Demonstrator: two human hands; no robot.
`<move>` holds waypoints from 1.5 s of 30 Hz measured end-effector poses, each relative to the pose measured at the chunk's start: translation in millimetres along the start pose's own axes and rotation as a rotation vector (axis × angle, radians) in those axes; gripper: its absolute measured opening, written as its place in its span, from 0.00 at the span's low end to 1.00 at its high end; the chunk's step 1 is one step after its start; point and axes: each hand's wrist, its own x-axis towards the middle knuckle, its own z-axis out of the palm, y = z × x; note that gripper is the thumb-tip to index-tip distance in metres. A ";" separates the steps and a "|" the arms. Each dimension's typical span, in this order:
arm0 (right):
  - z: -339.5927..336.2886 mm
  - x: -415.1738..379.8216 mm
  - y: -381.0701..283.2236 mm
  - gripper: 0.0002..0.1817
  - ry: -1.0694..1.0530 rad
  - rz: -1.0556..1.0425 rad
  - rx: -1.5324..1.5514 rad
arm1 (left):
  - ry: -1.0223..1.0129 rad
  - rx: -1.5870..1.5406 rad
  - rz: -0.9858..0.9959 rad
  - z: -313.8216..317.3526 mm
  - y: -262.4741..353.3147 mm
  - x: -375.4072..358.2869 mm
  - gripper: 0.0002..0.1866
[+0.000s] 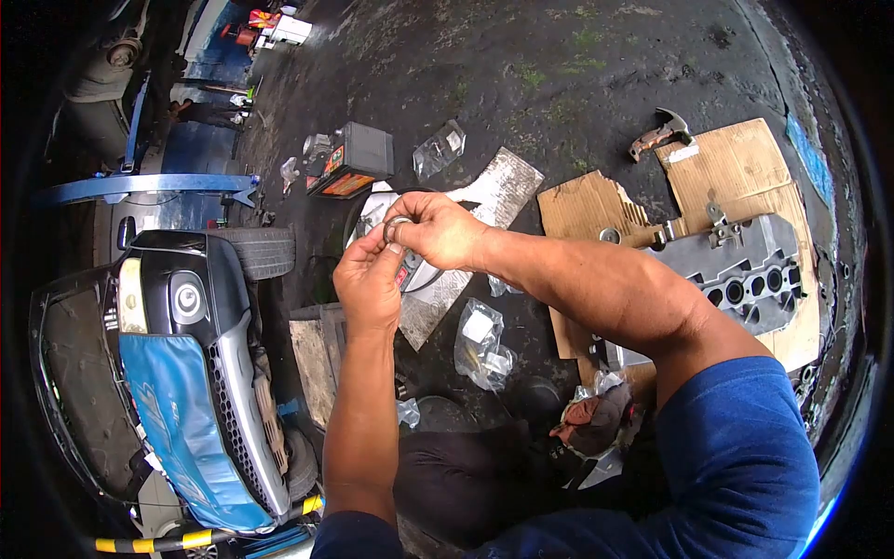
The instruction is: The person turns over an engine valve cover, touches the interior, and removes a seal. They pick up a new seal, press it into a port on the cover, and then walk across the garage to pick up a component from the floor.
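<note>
While the car (pixel 186 373) sits at your left, your left hand (pixel 368 279) and right hand (pixel 438 228) meet over the ground, fingertips pinched on a small metal ring (pixel 398 226), possibly a seal. Keep both grips even; a plastic bag (pixel 482 345) and a cylinder head (pixel 745 270) lie rightward.

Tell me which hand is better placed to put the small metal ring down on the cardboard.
Right, probably. Both hands pinch the small metal ring, but the right hand comes in from the side where the cardboard lies, while the left hand sits on the far side.
</note>
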 end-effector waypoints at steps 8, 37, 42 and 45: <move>8.8 -3.6 -1.5 0.06 0.085 -0.055 -0.233 | -0.002 0.571 0.386 0.6 -4.5 -2.9 0.09; 5.9 -13.7 -33.1 0.11 -0.094 -0.009 0.008 | -0.020 -0.002 0.047 9.7 33.2 -11.1 0.13; 7.6 -15.2 -37.2 0.10 -0.099 0.007 -0.034 | -0.042 0.011 0.099 7.0 30.8 -12.1 0.13; 9.6 -16.0 -38.4 0.10 -0.081 0.000 -0.060 | -0.059 0.041 0.130 6.4 31.6 -13.4 0.14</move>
